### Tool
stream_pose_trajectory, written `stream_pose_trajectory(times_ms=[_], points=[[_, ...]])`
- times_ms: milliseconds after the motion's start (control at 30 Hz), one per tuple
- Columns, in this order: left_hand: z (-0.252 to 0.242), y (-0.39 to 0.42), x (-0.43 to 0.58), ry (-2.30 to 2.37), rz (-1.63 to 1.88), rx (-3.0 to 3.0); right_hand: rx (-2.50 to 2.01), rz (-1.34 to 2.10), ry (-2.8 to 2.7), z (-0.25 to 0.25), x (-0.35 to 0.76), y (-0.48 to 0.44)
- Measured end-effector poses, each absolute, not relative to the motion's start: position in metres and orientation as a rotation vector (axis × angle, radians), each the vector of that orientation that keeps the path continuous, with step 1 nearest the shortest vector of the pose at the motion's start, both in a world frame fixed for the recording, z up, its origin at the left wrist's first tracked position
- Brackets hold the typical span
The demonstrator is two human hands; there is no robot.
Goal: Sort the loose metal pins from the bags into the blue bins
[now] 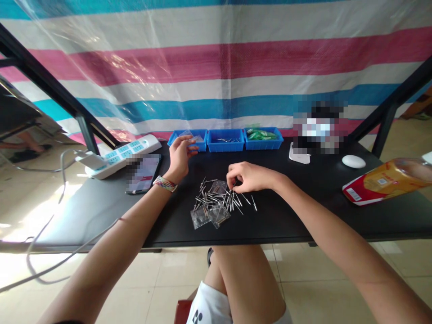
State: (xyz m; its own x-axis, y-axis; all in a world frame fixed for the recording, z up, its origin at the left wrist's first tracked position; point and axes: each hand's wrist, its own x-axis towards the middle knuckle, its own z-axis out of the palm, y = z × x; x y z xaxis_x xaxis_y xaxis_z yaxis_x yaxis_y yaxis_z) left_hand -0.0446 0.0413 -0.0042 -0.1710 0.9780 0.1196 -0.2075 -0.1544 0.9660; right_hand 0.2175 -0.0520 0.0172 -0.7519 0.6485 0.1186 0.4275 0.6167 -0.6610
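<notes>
Several metal rivets lie in a loose pile on the black table, with small clear bags at its near edge. My right hand is at the pile's right side, its fingers curled together and pointing down; what they pinch, if anything, is hidden. My left hand, with a woven band at the wrist, is raised at the left blue bin, fingers apart. That bin holds clear bags. A few metal pieces lie in the middle bin, and green packets fill the right bin.
On the left are a power strip with a plug and cable, and a phone. A white case, a white mouse and a lying bottle are on the right. A striped sheet hangs behind.
</notes>
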Motion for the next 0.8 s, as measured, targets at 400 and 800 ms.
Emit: stream_pose_trajectory(times_ms=[400, 800], points=[[0.001, 0.023, -0.033, 0.909, 1.4, 1.581, -0.923, 1.145, -1.677, 0.011, 0.212, -0.039], [0.004, -0.002, -0.019, 0.765, 1.07, 1.98, -0.983, 1.08, -1.353, -0.005, 0.203, -0.031]])
